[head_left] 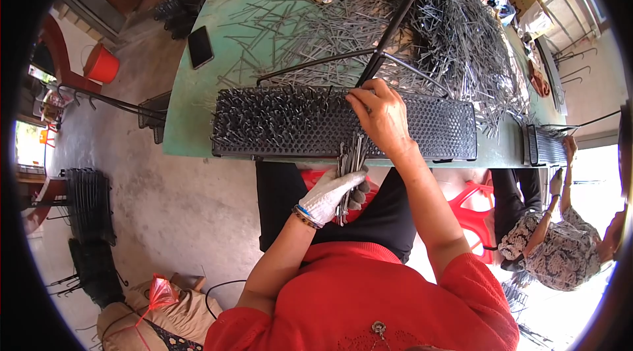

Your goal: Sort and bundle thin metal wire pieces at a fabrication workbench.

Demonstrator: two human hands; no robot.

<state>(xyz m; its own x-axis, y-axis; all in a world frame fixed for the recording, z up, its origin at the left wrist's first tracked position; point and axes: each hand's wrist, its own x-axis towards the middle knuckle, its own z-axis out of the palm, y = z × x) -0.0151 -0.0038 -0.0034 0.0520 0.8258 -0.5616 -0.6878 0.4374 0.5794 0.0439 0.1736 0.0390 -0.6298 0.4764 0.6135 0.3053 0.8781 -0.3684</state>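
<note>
A black perforated rack (443, 128) lies along the near edge of the green table (188, 117). Thin dark metal rods (270, 117) stand packed in the holes of its left half, while its right half shows bare holes. My left hand (330, 197), in a white glove, is closed around a bundle of metal rods (351, 153) just in front of the rack. Bare and pinched, my right hand (384, 117) is over the middle of the rack, beside the last filled holes. Whatever its fingertips hold is too small to make out.
A large heap of loose rods (455, 34) covers the table behind the rack, under a black metal frame (395, 28). A phone (200, 47) lies at the left edge. At the right, another person (554, 245) works at a similar rack (550, 146). Hooked racks (89, 206) stand at left.
</note>
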